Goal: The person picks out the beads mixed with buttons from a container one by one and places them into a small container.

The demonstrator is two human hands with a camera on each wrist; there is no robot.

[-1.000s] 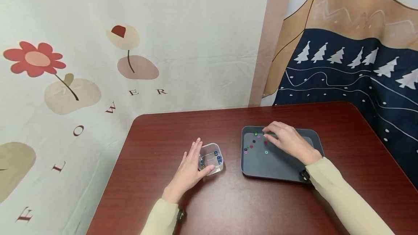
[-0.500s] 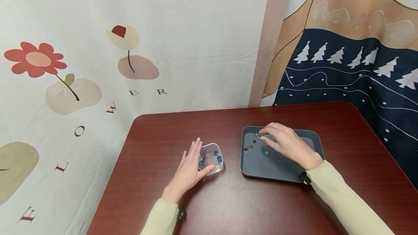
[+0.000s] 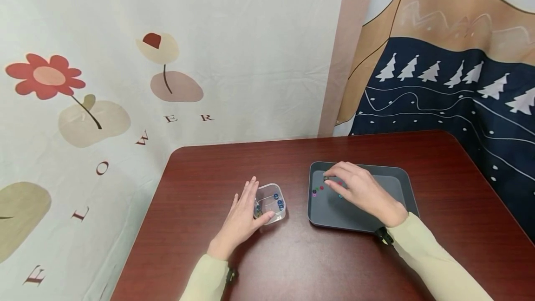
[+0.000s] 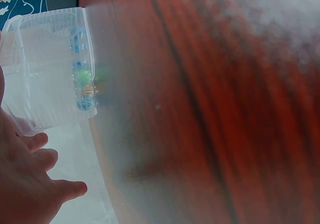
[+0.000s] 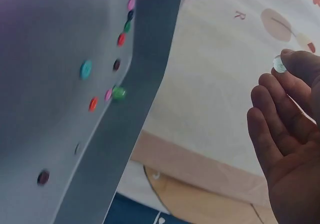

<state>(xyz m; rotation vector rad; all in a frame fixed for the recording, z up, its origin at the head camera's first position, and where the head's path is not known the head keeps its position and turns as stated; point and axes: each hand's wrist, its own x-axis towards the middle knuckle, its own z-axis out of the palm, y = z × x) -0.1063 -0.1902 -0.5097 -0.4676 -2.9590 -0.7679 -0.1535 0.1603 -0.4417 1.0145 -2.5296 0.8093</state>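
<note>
In the right wrist view, thumb and index finger of my right hand (image 3: 361,187) pinch a small, pale see-through bead (image 5: 279,64). The hand hovers over the far left part of a dark grey tray (image 3: 355,217). My left hand (image 3: 236,224) rests against a clear plastic box (image 4: 45,84), straight fingers along its left wall and thumb by the near rim. Several blue beads (image 3: 280,204) lie on the box's floor. Along the tray's edge lie a green glassy bead (image 5: 119,93), a turquoise disc (image 5: 86,69), a red disc (image 5: 93,104) and other small coloured discs.
Box and tray stand apart on a reddish-brown wooden table (image 3: 292,264). Behind it hangs a pale cloth with flower prints (image 3: 251,59), beside a dark blue tree-patterned cloth (image 3: 439,96). The tray has a raised rim all round.
My right hand has moved left over the tray, toward its far left corner, now covering discs seen before and uncovering a red one. The left hand and the box stay put.
</note>
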